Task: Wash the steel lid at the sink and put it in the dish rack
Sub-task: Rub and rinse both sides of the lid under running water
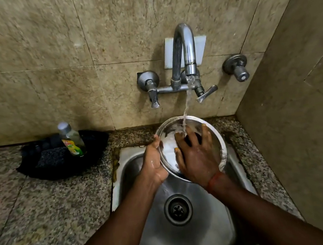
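The round steel lid (169, 148) is tilted over the back of the steel sink (213, 229), under the water stream that runs from the tap (185, 56). White suds cling to its rim and face. My left hand (153, 163) grips the lid's left edge, thumb over the rim. My right hand (197, 154) lies flat on the lid's face with its fingers spread, and the water falls on its fingertips. The dish rack is not in view.
A black tray (96, 150) on the granite counter at left holds a dish-soap bottle (72, 140) and a dark scrub pad (50, 157). Tap handles (206, 93) stick out from the tiled wall. A side wall stands close on the right. The drain (178, 209) is open.
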